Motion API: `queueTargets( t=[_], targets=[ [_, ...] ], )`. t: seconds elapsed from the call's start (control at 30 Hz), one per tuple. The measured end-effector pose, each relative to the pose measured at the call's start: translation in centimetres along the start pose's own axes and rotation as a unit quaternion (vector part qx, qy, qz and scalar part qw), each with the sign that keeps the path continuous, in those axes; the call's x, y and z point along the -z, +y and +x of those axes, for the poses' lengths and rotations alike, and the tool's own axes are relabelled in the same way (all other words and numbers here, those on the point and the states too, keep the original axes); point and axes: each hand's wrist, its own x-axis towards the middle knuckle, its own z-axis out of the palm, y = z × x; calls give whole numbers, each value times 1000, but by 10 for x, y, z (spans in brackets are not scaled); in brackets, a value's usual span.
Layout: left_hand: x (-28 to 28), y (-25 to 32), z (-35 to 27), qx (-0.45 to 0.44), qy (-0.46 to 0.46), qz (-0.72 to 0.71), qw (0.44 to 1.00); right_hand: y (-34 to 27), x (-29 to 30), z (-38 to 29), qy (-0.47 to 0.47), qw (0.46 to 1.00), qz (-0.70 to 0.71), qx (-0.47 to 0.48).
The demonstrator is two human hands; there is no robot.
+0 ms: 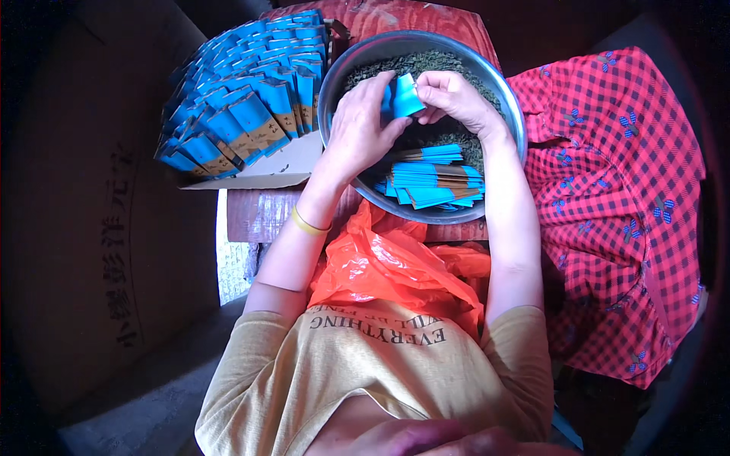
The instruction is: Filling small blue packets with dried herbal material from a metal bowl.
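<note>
Over a round metal basin (pixel 516 134), my two hands meet at a small blue packet (pixel 409 96). My left hand (pixel 360 122) holds its left side between thumb and fingers. At its right edge, the fingertips of my right hand (pixel 447 98) pinch the packet near the top. Whether anything is inside it cannot be seen. Dark green dried leaves (pixel 433 60) spread across the basin beneath both hands. In the basin's near part, flat blue-and-brown packets (pixel 439 176) lie stacked on the leaves.
Left of the basin, an open cardboard box (pixel 285 162) holds rows of upright blue-and-brown packets (pixel 245 91). A red wooden table (pixel 376 20) supports the basin. An orange-red plastic bag (pixel 393 262) lies against my front. Red checked fabric (pixel 616 171) drapes at right; a large carton (pixel 114 228) stands at left.
</note>
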Motion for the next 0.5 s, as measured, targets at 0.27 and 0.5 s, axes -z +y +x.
queueTargets(
  t=[0.27, 0.5],
  targets=[
    [-4, -5, -4, -31, -66, 30, 997, 0, -8, 3, -48, 991, -93, -80],
    [-5, -5, -3, -30, -76, 19, 996, 9, -9, 7, -49, 990, -94, -89]
  ],
)
